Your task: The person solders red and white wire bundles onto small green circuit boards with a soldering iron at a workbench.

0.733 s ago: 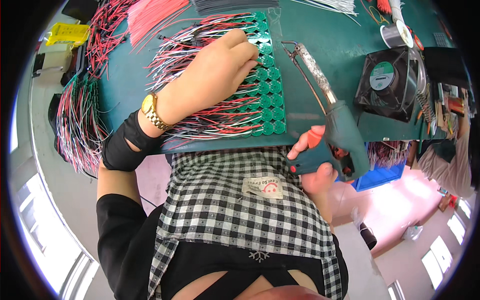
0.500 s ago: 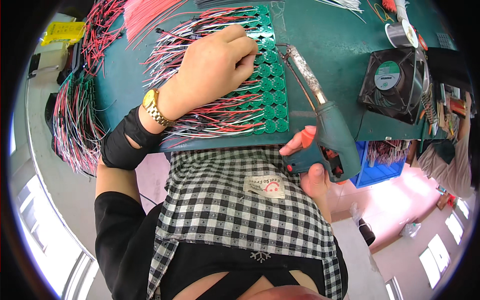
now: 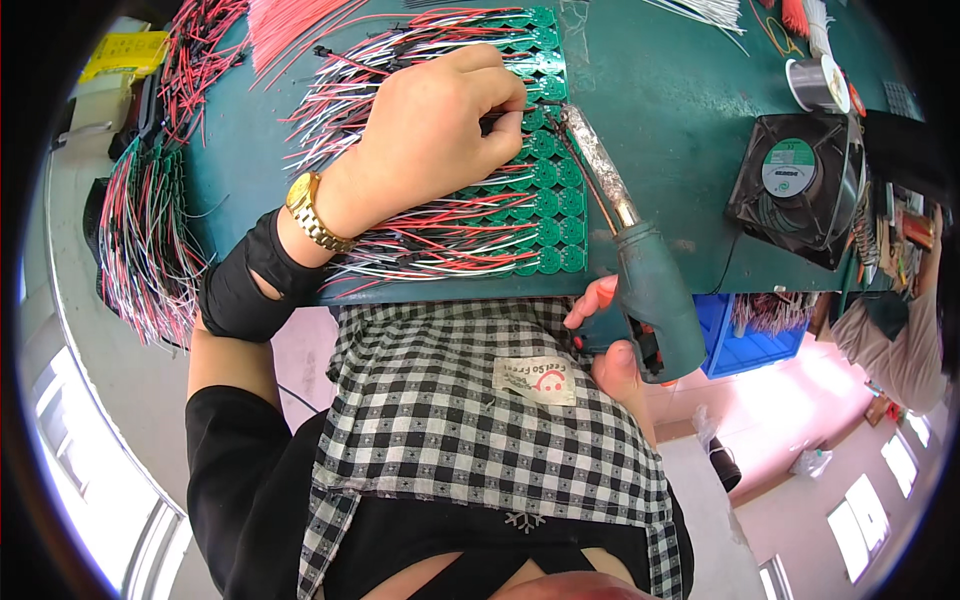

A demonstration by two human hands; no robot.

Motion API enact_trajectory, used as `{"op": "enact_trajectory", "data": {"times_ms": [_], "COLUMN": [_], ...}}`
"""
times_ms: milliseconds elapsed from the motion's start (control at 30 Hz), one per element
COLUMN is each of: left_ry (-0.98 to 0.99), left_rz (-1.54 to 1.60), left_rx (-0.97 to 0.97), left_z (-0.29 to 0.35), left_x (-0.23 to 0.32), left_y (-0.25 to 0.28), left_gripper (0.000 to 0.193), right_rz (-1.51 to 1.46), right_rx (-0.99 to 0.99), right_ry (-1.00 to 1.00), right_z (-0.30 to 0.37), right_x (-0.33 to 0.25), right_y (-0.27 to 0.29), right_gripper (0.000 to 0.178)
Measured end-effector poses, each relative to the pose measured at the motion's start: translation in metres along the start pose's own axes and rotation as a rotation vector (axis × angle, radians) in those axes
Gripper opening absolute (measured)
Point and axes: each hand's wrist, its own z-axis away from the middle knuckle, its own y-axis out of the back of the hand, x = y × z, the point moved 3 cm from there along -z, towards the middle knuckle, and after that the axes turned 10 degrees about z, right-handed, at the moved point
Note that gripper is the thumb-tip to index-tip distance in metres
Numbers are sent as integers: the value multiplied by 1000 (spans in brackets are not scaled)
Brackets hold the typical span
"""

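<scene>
A panel of round green circuit boards (image 3: pixel 547 202) lies on the green bench mat, with red, white and black wires (image 3: pixel 430 243) fanning leftward from it. Over the panel, my left hand (image 3: pixel 445 115) is closed in a pinch at the boards' edge, apparently on a thin wire; the fingers hide most of it. My right hand (image 3: pixel 618 368) grips a dark green soldering gun (image 3: pixel 658 300) by its handle near the bench's front edge. The gun's scorched metal barrel slants up and left. Its bent tip reaches the boards just right of my left fingertips.
A black fan (image 3: pixel 800 185) stands at the right, with a solder spool (image 3: pixel 818 84) behind it. Bundles of red wire (image 3: pixel 290 35) lie at the back left. More wired boards (image 3: pixel 150 245) hang at the left edge. A blue crate (image 3: pixel 750 345) sits below the bench at right.
The soldering gun has moved slightly left, its tip now closer to my left fingertips. My left hand stays pinched and has shifted slightly right in view, as have the boards.
</scene>
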Motion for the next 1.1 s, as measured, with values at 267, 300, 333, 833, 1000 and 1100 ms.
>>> {"op": "enact_trajectory", "data": {"times_ms": [267, 300, 333, 833, 1000, 1100], "left_ry": [-28, -23, -16, 12, -21, 6], "left_rz": [-31, -31, -33, -41, -26, -35], "left_rx": [-5, -4, -6, -13, 21, 8], "left_z": [-3, -5, -6, -7, -7, -6], "left_x": [4, 6, 8, 12, 12, 11], "left_y": [-4, -5, -5, -8, -9, -10], "left_gripper": [8, 8, 9, 9, 9, 9], "right_rz": [-9, 4, 18, -2, 64, 41], "right_rx": [39, 21, 2, 132, 15, 9], "right_ry": [37, 54, 71, 1, 24, 5], "right_z": [0, 0, 0, 5, 8, 11], "right_x": [2, 3, 3, -14, -12, -7], "right_y": [5, 8, 11, 18, 13, 15], "right_gripper": [39, 39, 40, 77, 66, 62]}}
